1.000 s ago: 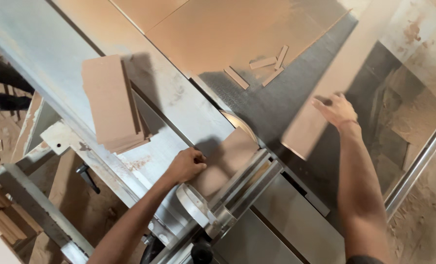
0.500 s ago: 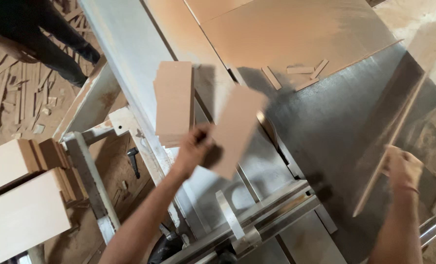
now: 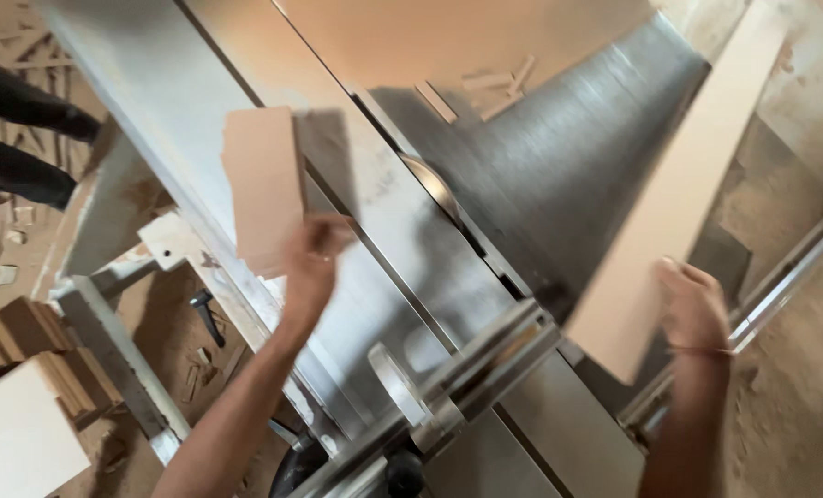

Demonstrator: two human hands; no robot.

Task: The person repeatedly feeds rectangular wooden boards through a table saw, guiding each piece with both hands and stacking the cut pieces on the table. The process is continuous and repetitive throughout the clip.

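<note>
Left hand [image 3: 315, 263] gripping the short board [image 3: 264, 189] at ten o'clock, right hand [image 3: 697, 309] gripping the long strip [image 3: 679, 198]: either piece could swing into the exposed saw blade [image 3: 427, 180].

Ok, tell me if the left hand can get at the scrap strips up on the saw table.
Probably not as things stand. The left hand is on the stack of cut boards, and the scrap strips lie well beyond it, across the saw blade. It would have to let go and stretch over the blade.

One head-worn camera looks steeply down, tilted, onto a saw table [image 3: 559, 184] — close above both forearms, sawdust floor [image 3: 799, 387] at the edges — no second view.
</note>
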